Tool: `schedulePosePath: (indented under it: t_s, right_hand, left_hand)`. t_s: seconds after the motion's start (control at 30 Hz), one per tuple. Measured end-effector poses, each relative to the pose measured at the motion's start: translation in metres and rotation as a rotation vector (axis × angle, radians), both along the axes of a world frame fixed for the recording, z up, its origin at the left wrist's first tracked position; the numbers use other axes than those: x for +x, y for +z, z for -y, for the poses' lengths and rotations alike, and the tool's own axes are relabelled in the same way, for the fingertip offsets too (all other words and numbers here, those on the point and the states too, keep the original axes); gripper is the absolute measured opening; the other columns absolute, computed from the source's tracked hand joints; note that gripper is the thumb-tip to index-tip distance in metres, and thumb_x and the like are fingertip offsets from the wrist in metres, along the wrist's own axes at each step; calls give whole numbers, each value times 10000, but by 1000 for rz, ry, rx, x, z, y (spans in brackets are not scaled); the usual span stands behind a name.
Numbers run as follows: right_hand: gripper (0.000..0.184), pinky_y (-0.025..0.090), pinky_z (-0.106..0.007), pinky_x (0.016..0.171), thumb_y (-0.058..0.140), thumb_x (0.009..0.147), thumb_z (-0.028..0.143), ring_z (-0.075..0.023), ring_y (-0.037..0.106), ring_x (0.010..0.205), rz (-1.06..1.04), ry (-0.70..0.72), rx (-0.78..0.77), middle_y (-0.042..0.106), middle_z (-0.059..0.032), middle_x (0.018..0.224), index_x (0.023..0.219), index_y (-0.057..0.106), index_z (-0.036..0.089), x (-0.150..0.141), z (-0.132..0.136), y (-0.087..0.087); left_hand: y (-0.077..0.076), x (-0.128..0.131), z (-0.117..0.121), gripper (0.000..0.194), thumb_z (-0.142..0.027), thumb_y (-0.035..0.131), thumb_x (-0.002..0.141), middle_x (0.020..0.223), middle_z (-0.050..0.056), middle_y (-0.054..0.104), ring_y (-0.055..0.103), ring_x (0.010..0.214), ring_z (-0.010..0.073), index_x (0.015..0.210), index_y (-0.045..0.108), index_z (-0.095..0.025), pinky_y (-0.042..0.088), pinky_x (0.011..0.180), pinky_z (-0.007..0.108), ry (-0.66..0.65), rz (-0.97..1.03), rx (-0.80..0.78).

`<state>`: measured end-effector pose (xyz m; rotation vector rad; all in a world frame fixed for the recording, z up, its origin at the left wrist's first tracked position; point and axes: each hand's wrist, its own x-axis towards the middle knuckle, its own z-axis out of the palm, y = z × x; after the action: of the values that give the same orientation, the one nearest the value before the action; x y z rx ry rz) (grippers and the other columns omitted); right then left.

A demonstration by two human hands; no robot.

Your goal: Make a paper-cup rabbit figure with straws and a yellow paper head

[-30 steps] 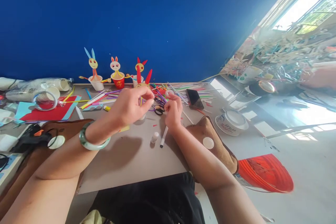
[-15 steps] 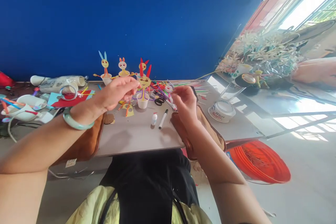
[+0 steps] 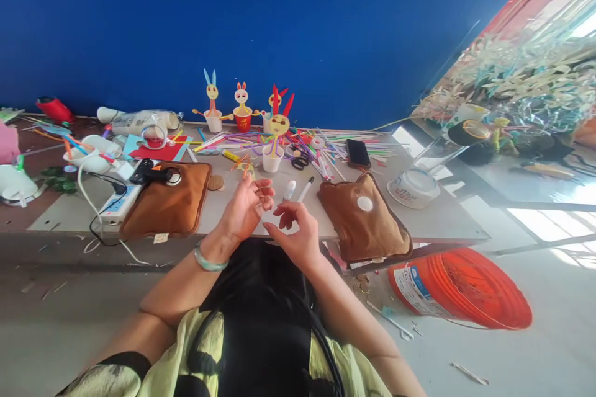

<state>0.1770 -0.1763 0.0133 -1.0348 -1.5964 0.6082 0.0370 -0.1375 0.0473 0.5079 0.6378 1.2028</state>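
Note:
My left hand point(image 3: 246, 208) is held palm up over the table's front edge, its fingers loosely curled and apart, with nothing in it. Facing it, my right hand point(image 3: 298, 231) is also bare, thumb and fingers spread. Just beyond them lie a small white glue bottle point(image 3: 289, 190) and a marker with a black cap point(image 3: 306, 188). Behind these stands a white paper cup point(image 3: 272, 159) bearing a yellow rabbit face point(image 3: 279, 125) with red ears. Black scissors point(image 3: 299, 162) lie to the cup's right. A round brown disc point(image 3: 216, 182) is left of my hands.
More rabbit figures, one in a red cup point(image 3: 243, 119), line the blue wall. Brown hand warmers point(image 3: 162, 208) point(image 3: 365, 223) lie on both sides. A phone point(image 3: 357, 153), a tape roll point(image 3: 413, 188) and a power strip point(image 3: 120, 203) are on the table; an orange bucket point(image 3: 459, 288) stands at right.
Both hands have come down and toward my body, drawing closer together. The camera view has shifted left. The figures and cups keep their places on the table.

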Motion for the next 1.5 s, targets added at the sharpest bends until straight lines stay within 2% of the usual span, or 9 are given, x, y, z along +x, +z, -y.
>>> schedulePosePath:
  t_s: [0.2, 0.47, 0.6, 0.7, 0.9, 1.03, 1.13, 1.27, 1.5]
  right_hand:
    - [233, 464, -233, 545, 765, 750, 246, -90, 539, 558, -36, -78, -2, 669, 35, 784, 885, 576, 233, -9, 0, -17]
    - [190, 499, -254, 587, 674, 843, 266, -109, 588, 588, 117, -40, -42, 717, -2, 903, 1015, 598, 237, -10, -9, -32]
    - [185, 522, -315, 700, 576, 911, 244, -174, 641, 714, 363, 57, 33, 734, -49, 930, 1086, 635, 230, -6, -18, -40]
    - [169, 515, -350, 759, 552, 923, 256, -218, 653, 783, 485, 79, 70, 732, -57, 873, 1053, 657, 229, -6, -26, -48]
    - [152, 484, -350, 802, 532, 934, 271, -242, 630, 871, 558, 99, 69, 718, -71, 929, 1052, 613, 220, -27, -54, -53]
    - [140, 447, -367, 836, 544, 936, 266, -262, 600, 935, 659, 136, 55, 716, -82, 962, 1039, 615, 204, -42, -70, -49]
    - [138, 419, -373, 818, 572, 918, 267, -273, 583, 937, 737, 101, 48, 708, -94, 972, 1024, 625, 195, -44, -73, -49]
    - [187, 411, -376, 812, 574, 902, 252, -279, 575, 939, 754, 72, 46, 705, -100, 983, 1069, 618, 181, -41, -70, -52]
    - [318, 433, -390, 834, 573, 905, 286, -292, 580, 951, 731, 65, 67, 708, -109, 1021, 1196, 576, 161, -37, -66, -53]
  left_hand:
    - [-13, 11, 12, 414, -529, 545, 918, 824, 42, 588, 505, 602, 93, 932, 655, -129, 453, 578, 215, 50, 14, 143]
    - [-45, 22, 16, 264, -427, 557, 905, 928, 34, 563, 506, 767, 128, 942, 633, -177, 469, 676, 231, 206, -159, 195]
    - [-53, -1, 15, 262, -369, 650, 863, 1019, 46, 600, 565, 916, 162, 1071, 607, -216, 470, 830, 261, 207, -548, 301]
    - [-43, -40, 8, 259, -264, 724, 789, 1090, 59, 645, 578, 1024, 198, 1031, 639, -229, 444, 885, 272, 314, -978, 484]
    - [0, -115, -33, 92, -202, 624, 830, 888, 67, 686, 610, 781, 202, 886, 695, -185, 417, 737, 306, 75, -1810, 687]
    - [2, -131, -59, 205, -154, 510, 885, 914, 95, 678, 613, 854, 230, 816, 703, -170, 398, 804, 358, -216, -2203, 869]
    - [-9, -132, -68, 205, -153, 507, 901, 938, 99, 657, 594, 896, 236, 855, 706, -180, 376, 849, 389, -341, -2288, 1102]
    - [-20, -127, -73, 225, -97, 493, 883, 886, 121, 632, 558, 844, 240, 790, 686, -163, 356, 850, 416, -347, -2374, 1290]
    - [-29, -121, -91, 291, -35, 431, 870, 917, 135, 637, 560, 860, 244, 794, 687, -151, 352, 874, 419, -401, -2361, 1320]
